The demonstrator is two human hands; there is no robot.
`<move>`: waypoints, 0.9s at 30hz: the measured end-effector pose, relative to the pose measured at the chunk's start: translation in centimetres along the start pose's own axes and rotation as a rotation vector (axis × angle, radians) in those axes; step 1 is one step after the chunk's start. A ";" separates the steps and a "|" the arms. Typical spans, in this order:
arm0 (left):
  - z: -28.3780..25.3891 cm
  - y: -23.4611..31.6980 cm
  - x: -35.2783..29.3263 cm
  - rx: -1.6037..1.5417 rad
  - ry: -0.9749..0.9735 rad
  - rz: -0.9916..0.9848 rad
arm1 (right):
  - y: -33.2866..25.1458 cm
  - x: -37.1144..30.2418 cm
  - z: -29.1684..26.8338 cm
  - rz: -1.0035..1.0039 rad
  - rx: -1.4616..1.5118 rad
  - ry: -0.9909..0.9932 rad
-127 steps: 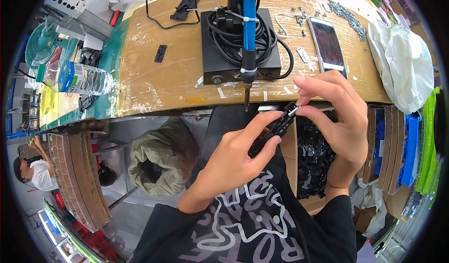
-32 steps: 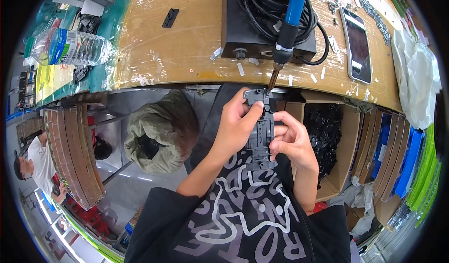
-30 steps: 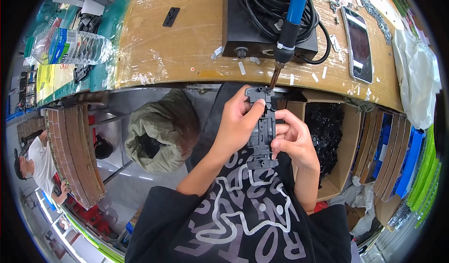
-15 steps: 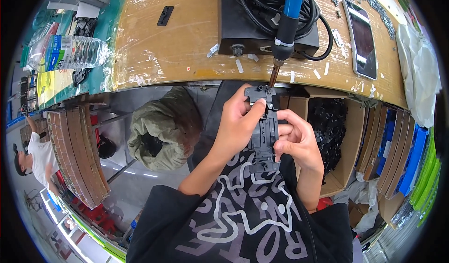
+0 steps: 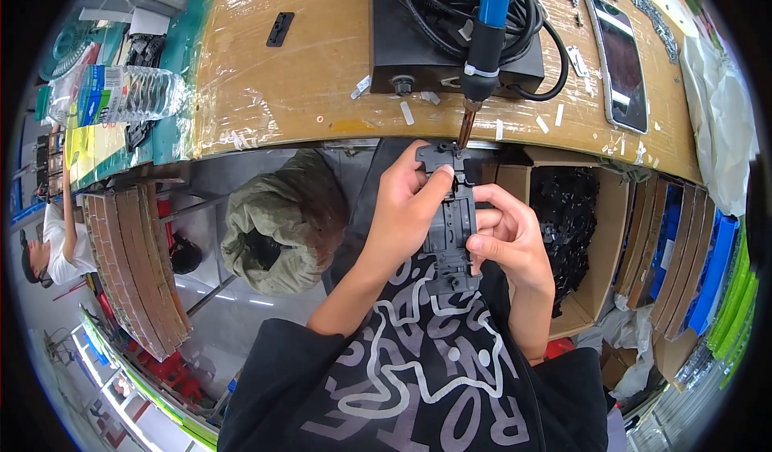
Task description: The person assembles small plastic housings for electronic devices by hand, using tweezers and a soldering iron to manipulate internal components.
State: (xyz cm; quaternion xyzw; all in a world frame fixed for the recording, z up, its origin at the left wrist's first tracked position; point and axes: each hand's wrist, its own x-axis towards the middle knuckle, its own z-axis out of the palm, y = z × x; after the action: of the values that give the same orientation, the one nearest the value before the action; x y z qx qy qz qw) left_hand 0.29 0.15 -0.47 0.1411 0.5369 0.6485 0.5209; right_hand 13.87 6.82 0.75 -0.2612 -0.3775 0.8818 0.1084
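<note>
A long black moulded plastic part [image 5: 450, 231] is held in front of my chest, its far end just past the table's front edge. My left hand [image 5: 408, 199] grips the upper portion, thumb pressed on its face. Around the right side curl the fingers of my right hand [image 5: 515, 239], with the thumb near the lower half. A soldering iron [image 5: 486, 58] with a blue handle hangs tip down over the table edge. Its copper-coloured tip meets or nearly meets the part's far end; actual contact is hard to tell.
On the table [image 5: 241, 74] are a black box [image 5: 450, 74] with coiled cable, a phone [image 5: 619, 66], a small black plate [image 5: 280, 30] and a plastic bottle [image 5: 112, 94]. Below stand a green sack [image 5: 281, 219] and a cardboard box [image 5: 599, 291] of black parts. Another person [image 5: 60, 247] is far left.
The view has shifted slightly. My hands keep the same hold on the plastic part, with the iron tip still at its far end. The other person's arm is now raised higher.
</note>
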 end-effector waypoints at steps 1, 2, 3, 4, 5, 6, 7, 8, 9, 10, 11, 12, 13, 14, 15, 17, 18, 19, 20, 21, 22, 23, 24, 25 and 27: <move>-0.1 0.0 0.0 0.007 -0.004 0.005 | 0.1 0.0 0.0 -0.001 0.000 0.000; -0.1 -0.1 0.0 0.014 -0.009 0.009 | 0.1 0.0 0.0 -0.002 -0.006 -0.003; -0.1 -0.1 -0.1 0.014 -0.009 0.010 | 0.1 0.0 0.0 -0.003 -0.013 -0.009; 0.0 -0.1 -0.1 0.019 -0.006 0.018 | 0.1 0.0 -0.1 -0.003 -0.013 -0.009; 0.0 -0.1 -0.1 0.024 -0.003 0.024 | 0.1 0.0 -0.2 0.004 -0.018 -0.013; 0.0 0.0 -0.1 0.024 -0.003 0.027 | 0.1 0.0 -0.2 0.010 -0.026 -0.017; 0.0 -0.1 -0.2 0.040 -0.002 0.025 | 0.0 0.0 -0.2 0.009 -0.026 -0.019; -0.1 -0.2 -0.2 0.056 -0.001 0.022 | 0.0 -0.1 -0.2 0.024 -0.025 -0.022; -0.2 -0.2 -0.3 0.055 -0.001 0.026 | 0.0 -0.2 -0.1 0.038 -0.027 -0.026; -0.3 -0.3 -0.3 0.052 -0.019 0.025 | 0.0 -0.3 0.0 0.036 -0.029 -0.028; -0.3 -0.3 -0.4 0.049 -0.037 0.023 | 0.0 -0.4 0.0 0.038 -0.025 -0.026; -0.3 -0.3 -0.5 0.048 -0.039 0.024 | 0.1 -0.5 0.0 0.040 -0.021 -0.023; -0.2 -0.3 -0.5 0.056 -0.037 0.027 | 0.1 -0.5 0.1 0.039 -0.022 -0.022; -0.2 -0.3 -0.5 0.064 -0.036 0.030 | 0.1 -0.5 0.1 0.033 -0.026 -0.018; -0.1 -0.2 -0.5 0.064 -0.036 0.030 | 0.0 -0.6 0.1 0.029 -0.028 -0.014; 0.2 -0.1 -0.4 0.036 -0.034 0.023 | -0.2 -0.6 0.0 0.025 -0.029 -0.015; 0.1 -0.1 -0.4 0.037 -0.034 0.027 | -0.2 -0.6 0.0 0.022 -0.030 -0.018; 0.1 -0.1 -0.4 0.045 -0.038 0.033 | -0.3 -0.5 0.1 0.019 -0.034 -0.021; 0.0 -0.1 -0.5 0.051 -0.043 0.041 | -0.4 -0.6 0.2 0.030 -0.037 -0.021; 0.1 -0.2 -0.3 0.042 -0.056 0.056 | -0.7 -0.7 0.1 0.035 -0.052 -0.016; 0.1 -0.2 -0.5 0.104 -0.054 0.072 | -0.7 -0.8 0.2 0.043 -0.050 -0.006; -0.1 -0.1 -0.7 0.164 -0.051 0.091 | -0.5 -1.0 0.3 0.058 -0.074 0.006; -0.6 0.0 -0.9 0.280 -0.032 0.071 | -0.6 -1.2 0.5 0.076 -0.088 -0.002; -0.4 1.1 -1.2 0.473 0.005 0.096 | -0.3 -1.1 0.1 0.092 -0.100 -0.005; -1.4 2.8 -1.8 0.668 0.119 0.107 | 0.0 -1.5 -1.1 0.123 -0.086 -0.013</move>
State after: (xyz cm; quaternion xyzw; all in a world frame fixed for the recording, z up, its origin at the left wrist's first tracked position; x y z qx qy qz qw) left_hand -1.48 -1.81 2.04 0.2937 0.7409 0.4704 0.3789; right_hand 15.71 6.93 0.65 -0.2827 -0.3989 0.8714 0.0404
